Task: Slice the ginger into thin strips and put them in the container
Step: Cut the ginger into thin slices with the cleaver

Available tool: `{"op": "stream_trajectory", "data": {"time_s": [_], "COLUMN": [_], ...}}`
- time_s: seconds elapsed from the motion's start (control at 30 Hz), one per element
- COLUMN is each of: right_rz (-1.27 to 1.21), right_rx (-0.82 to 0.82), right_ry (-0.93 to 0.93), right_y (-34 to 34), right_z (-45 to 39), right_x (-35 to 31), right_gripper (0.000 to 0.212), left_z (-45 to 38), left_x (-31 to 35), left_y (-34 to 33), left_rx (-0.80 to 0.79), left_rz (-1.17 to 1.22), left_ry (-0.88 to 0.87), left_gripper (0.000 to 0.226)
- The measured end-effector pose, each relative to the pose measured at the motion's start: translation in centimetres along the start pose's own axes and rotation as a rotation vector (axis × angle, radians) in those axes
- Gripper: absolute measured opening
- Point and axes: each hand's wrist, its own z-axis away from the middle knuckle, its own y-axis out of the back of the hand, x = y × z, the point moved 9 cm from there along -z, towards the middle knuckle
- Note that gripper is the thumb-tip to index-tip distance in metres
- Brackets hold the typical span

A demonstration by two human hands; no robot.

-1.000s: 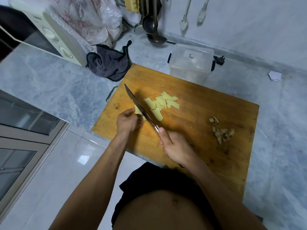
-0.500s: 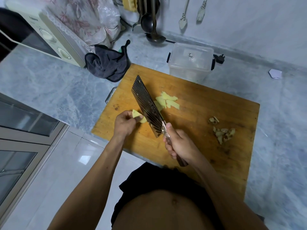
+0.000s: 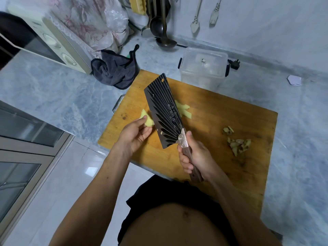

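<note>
Here your left hand (image 3: pixel 135 134) is half curled, palm up, pinching a pale chunk of ginger (image 3: pixel 147 119) between thumb and fingertips above the near left part of the wooden cutting board (image 3: pixel 221 121). Your right hand (image 3: pixel 197 154) is wrapped tight around the brown handle of the cleaver (image 3: pixel 164 112), whose ribbed dark blade lies tilted flat side up, lifted over the board. The blade hides most of the cut ginger slices (image 3: pixel 183 110); only a few yellow ends show at its right edge. The clear lidded container (image 3: pixel 203 68) stands just beyond the board's far edge. A heap of brownish peel scraps (image 3: pixel 237 142) lies to the right.
</note>
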Motion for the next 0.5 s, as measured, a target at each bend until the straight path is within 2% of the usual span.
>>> {"op": "stream_trajectory", "data": {"time_s": [0.3, 0.5], "right_rz": [-0.068, -0.102], "right_rx": [0.017, 0.009], "right_ry": [0.003, -0.014], "right_y": [1.3, 2.0], "right_z": [0.7, 0.9], "right_x": [-0.3, 0.0], "right_gripper": [0.063, 0.064], "left_z": [1.0, 1.6], "left_x": [-0.3, -0.6], "left_y": [-3.0, -3.8], "left_rx": [-0.087, -0.106], "left_rz": [0.101, 0.073], "left_ry": [0.043, -0.001], "left_gripper": [0.008, 0.013]}}
